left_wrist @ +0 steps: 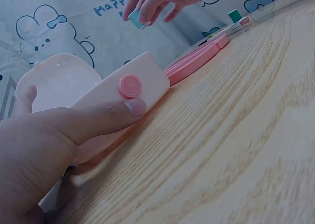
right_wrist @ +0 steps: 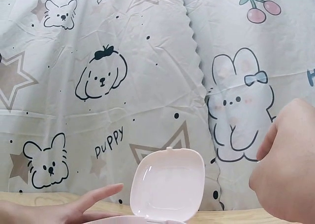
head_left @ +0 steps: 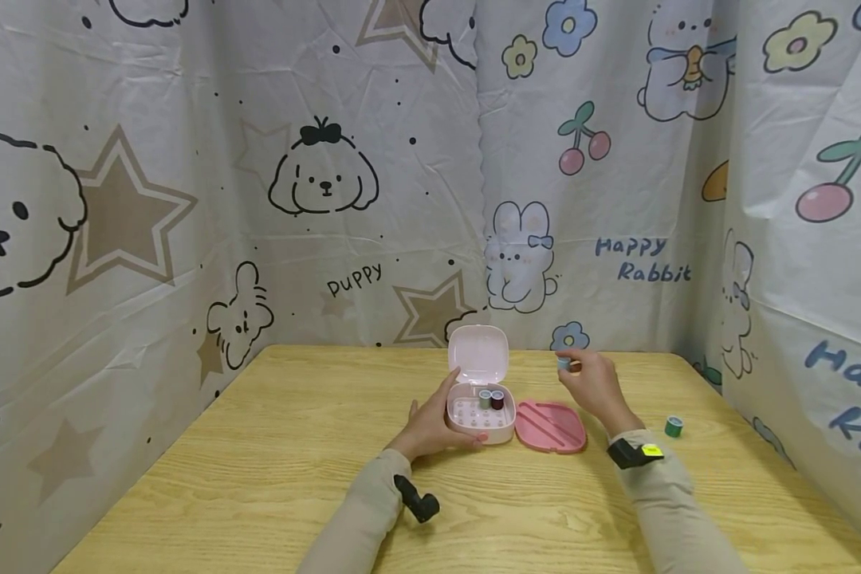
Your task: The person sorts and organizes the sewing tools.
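Note:
A pale pink sewing box (head_left: 501,435) stands on the table, its hinged lid (head_left: 478,353) raised at the back. My left hand (head_left: 429,424) grips the box's left side, the thumb along the front wall beside a round pink button (left_wrist: 130,86). Inside, a pale green thread spool (head_left: 485,399) and a dark red thread spool (head_left: 497,400) stand side by side on the pegged insert. To the right and above table height, my right hand (head_left: 597,387) pinches a light blue thread spool (left_wrist: 136,18) in its fingertips. The right wrist view hides this spool behind the hand.
A darker pink slotted tray (head_left: 568,414) lies flat against the box's right side. Farther right on the wooden table (head_left: 258,478) is a green thread spool (head_left: 674,426). Printed curtains (head_left: 316,263) hang behind the table and along its sides.

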The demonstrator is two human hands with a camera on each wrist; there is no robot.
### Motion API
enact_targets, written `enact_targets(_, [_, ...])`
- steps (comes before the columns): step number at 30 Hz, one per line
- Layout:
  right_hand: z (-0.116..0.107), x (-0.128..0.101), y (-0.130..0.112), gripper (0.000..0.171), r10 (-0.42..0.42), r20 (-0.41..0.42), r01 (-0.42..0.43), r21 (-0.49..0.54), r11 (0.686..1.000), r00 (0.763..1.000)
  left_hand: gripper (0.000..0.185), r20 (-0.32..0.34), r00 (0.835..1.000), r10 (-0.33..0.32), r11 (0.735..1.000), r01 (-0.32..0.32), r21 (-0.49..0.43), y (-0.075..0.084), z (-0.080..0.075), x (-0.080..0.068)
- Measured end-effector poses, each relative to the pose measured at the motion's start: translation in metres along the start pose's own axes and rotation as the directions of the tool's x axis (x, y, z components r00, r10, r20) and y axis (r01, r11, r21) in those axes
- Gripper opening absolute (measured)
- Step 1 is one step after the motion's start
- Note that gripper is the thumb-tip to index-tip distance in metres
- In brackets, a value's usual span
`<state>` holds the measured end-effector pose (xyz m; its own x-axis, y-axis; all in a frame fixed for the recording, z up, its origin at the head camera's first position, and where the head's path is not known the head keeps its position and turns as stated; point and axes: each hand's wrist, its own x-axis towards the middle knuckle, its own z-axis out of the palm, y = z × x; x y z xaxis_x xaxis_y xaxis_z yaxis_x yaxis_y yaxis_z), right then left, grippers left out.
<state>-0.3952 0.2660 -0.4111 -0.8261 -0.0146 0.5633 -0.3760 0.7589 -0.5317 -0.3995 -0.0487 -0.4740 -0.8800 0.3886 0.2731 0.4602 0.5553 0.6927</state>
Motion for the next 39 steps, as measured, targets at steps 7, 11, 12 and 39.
enact_targets(7, [0.006, 0.000, -0.006, 0.033, -0.016, 0.009, 0.016, 0.010, 1.000, 1.000, 0.134, 0.003, 1.000, -0.001, 1.000, 0.001, -0.003, 0.001, 0.000, 0.000])
enact_targets(11, [0.011, 0.001, -0.012, 0.034, -0.011, 0.020, 0.011, 0.020, 1.000, 1.000, 0.134, 0.002, 1.000, 0.001, 1.000, 0.000, -0.005, 0.000, 0.000, 0.000])
enact_targets(12, [0.012, 0.001, -0.013, 0.034, -0.007, 0.025, 0.006, 0.024, 1.000, 1.000, 0.134, 0.003, 1.000, 0.001, 1.000, 0.000, -0.005, 0.000, 0.000, -0.001])
enact_targets(39, [0.060, 0.002, -0.056, 0.031, -0.177, -0.010, 0.177, 0.117, 0.977, 0.984, 0.132, 0.007, 1.000, 0.017, 1.000, -0.018, 0.023, 0.000, -0.001, -0.001])
